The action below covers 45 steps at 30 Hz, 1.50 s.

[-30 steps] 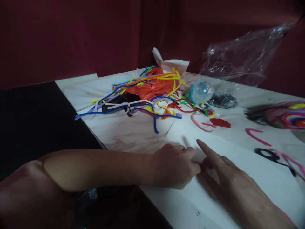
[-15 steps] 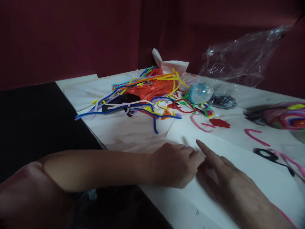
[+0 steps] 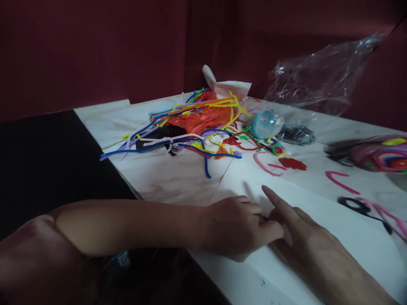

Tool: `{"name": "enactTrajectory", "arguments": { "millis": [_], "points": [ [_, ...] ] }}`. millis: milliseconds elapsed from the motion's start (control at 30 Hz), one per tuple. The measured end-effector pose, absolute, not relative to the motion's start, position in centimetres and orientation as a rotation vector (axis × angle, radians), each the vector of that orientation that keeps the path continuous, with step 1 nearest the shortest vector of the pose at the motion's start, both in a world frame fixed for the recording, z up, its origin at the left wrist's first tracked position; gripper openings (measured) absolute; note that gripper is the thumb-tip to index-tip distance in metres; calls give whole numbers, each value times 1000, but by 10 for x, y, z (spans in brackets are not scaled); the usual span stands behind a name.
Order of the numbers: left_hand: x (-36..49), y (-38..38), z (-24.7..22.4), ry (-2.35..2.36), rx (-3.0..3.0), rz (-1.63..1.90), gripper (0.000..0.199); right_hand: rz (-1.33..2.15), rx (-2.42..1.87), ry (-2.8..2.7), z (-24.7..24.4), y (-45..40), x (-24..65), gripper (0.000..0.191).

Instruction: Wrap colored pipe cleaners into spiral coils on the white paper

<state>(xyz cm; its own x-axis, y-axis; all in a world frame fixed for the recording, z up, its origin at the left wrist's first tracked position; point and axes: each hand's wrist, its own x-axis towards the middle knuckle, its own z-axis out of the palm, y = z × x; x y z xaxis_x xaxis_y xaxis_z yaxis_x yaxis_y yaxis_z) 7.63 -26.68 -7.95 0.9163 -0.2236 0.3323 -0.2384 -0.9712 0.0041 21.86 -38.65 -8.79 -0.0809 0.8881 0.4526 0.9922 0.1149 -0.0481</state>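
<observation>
My left hand [image 3: 240, 226] reaches in from the left, low over a white paper sheet [image 3: 305, 203]. Its thumb and fingers are pinched together, and a tiny dark bit shows at the tips; what it is I cannot make out. My right hand [image 3: 310, 237] meets it from the lower right, fingertips touching or nearly so. The right index finger points outward over the paper while the other fingers curl toward the left hand. Anything between the two hands is hidden.
Colourful pipe cleaners [image 3: 152, 144] lie heaped around a red plastic wrapper [image 3: 203, 118]. Behind the hands are a clear-and-blue ball [image 3: 267, 124], a red patch [image 3: 292, 163] and pink strips [image 3: 341, 182]. A black looped thing [image 3: 354, 205] rests at right. Clear plastic film [image 3: 321, 76] stands behind.
My left hand has shifted slightly right and toward me, its thumb now further out beside the right fingers. My right hand has hardly moved.
</observation>
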Motion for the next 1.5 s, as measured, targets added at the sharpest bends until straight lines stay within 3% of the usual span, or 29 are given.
{"name": "enactTrajectory", "arguments": {
  "millis": [400, 600, 900, 1500],
  "points": [
    [75, -269, -78, -388, 3022, 615, 9, -479, -1758, -2127, -79, -387, 215, 55],
    [72, -264, -64, -130, 2912, 827, 23, -453, -1865, -2062, -89, -387, 216, 52],
    [75, -260, -78, -42, 3098, 628, 17, -471, -1831, -2038, -87, -386, 213, 51],
    [78, -265, -72, -66, 2996, 668, 15, -530, -1817, -2115, -81, -384, 212, 50]
  ]
}}
